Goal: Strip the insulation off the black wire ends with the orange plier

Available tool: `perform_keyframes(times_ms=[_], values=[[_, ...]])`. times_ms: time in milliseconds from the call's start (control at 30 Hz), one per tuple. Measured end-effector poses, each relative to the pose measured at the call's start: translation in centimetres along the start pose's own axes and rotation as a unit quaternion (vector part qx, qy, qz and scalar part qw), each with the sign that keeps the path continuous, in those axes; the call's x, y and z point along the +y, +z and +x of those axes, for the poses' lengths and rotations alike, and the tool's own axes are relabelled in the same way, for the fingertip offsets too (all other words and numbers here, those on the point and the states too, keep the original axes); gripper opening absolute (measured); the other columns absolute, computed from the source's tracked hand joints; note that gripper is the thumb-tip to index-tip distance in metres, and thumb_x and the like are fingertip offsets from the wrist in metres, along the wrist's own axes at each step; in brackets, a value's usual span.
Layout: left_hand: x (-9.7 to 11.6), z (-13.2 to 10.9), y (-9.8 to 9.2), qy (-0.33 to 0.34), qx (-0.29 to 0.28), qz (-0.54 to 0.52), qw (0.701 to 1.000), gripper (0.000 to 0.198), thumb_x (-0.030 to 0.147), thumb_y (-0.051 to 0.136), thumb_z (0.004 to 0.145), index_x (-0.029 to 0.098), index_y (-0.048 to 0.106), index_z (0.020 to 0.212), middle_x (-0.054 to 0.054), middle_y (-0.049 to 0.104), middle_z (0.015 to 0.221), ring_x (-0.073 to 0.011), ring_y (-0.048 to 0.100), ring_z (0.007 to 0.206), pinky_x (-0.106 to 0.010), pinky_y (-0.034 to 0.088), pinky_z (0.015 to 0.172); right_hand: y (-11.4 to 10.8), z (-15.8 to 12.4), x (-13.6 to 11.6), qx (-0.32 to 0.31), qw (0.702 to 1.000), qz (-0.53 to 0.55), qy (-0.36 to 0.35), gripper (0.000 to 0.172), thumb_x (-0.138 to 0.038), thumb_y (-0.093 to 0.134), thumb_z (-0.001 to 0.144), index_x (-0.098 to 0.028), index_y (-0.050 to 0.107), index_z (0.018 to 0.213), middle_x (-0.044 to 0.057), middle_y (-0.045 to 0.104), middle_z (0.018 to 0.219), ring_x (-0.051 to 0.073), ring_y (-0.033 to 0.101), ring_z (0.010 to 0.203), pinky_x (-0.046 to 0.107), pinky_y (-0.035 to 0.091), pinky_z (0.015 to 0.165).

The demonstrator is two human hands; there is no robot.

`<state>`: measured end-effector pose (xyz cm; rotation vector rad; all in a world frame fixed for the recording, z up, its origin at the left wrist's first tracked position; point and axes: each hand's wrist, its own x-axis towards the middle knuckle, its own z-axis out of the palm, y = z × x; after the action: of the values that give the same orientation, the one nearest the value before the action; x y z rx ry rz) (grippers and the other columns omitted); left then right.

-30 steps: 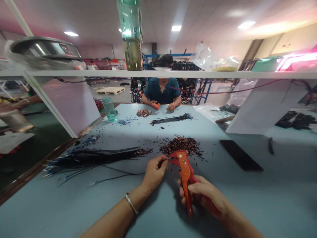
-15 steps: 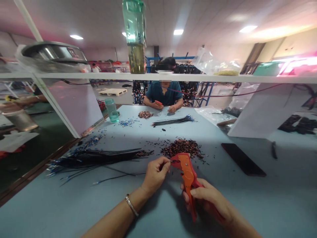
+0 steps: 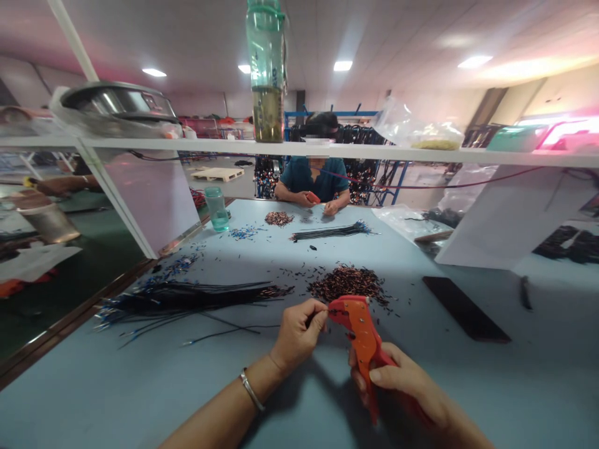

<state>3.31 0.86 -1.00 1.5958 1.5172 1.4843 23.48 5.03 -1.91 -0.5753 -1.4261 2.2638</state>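
Your right hand (image 3: 397, 380) is wrapped around the red-and-orange wire stripper (image 3: 364, 337), thumb laid over the orange handle, the two handles standing somewhat apart. Your left hand (image 3: 302, 333) has thumb and forefinger closed in a tight pinch on a thin black wire (image 3: 224, 334), fingertips right at the 9 o'clock edge of the tool's head; whether the wire's end sits between the jaws, you cannot tell from here. The wire's other stretch trails from that hand toward 9 o'clock, its blue-and-silver tip lying on the table (image 3: 154, 393). Measured from the tool's head, a pile of dark and coppery clippings (image 3: 349, 280) is just beyond at 12 o'clock, a bundle of black wires (image 3: 196, 296) lies well apart between 9 and 10, and a dark flat slab (image 3: 465, 308) rests at 3.
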Motion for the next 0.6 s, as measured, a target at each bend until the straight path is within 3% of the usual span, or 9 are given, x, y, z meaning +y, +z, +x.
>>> perform_keyframes(times_ms=[233,600], values=[[-0.11,0.11,-0.08,0.004,0.001,0.003,1.0,0.024,0.03,0.052,0.087,0.015,0.061,0.07,0.002,0.056,0.056,-0.0096,0.047,0.052,-0.019,0.035,0.053,-0.17,0.29,0.56,0.002,0.999,-0.027,-0.021,0.032,-0.04,0.075,0.069,-0.012,0.062,0.078,0.0,0.058,0.055,0.012,0.054,0.044,0.022,0.045,0.042],[-0.45,0.06,0.14,-0.009,0.014,0.002,1.0,0.023,0.03,0.052,0.085,0.015,0.063,0.072,0.004,0.048,0.053,-0.0095,0.042,0.051,-0.02,0.033,0.051,0.54,0.47,1.05,0.063,0.997,-0.045,0.002,0.04,-0.05,0.076,0.065,-0.015,0.057,0.069,-0.003,0.052,0.048,0.009,0.047,0.037,0.02,0.039,0.037]])
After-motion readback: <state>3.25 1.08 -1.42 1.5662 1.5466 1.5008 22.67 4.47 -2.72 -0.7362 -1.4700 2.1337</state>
